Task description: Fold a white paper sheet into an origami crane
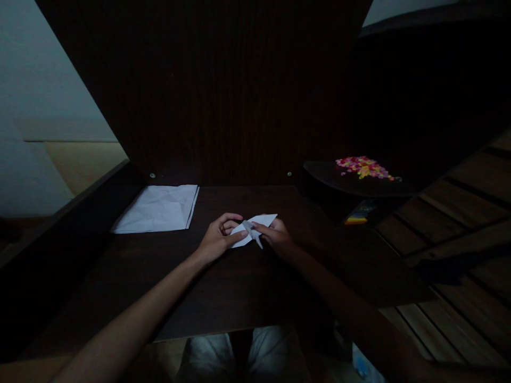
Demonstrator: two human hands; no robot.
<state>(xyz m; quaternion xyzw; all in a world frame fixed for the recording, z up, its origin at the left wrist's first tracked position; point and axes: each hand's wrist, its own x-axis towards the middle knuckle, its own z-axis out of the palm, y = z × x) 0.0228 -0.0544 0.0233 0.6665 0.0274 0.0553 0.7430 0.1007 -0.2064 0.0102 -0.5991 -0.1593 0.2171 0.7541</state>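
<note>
A folded white paper figure [264, 219], with pointed wing-like ends and a narrow tip hanging down, is held between both hands over the dark desk. My left hand [219, 235] pinches its left part, thumb on top and fingers curled behind. On the other side, my right hand [278, 238] grips it near the middle, its thumb pressing on the narrow folds. The right fingers are mostly hidden behind the paper.
Creased white sheets [159, 208] lie stacked at the desk's left. A raised corner shelf [327, 173] at the right bears a pile of small pink, red and yellow pieces [365, 166]. Beneath it is a yellow-edged object [356, 219]. A tall dark panel [223, 96] closes the back.
</note>
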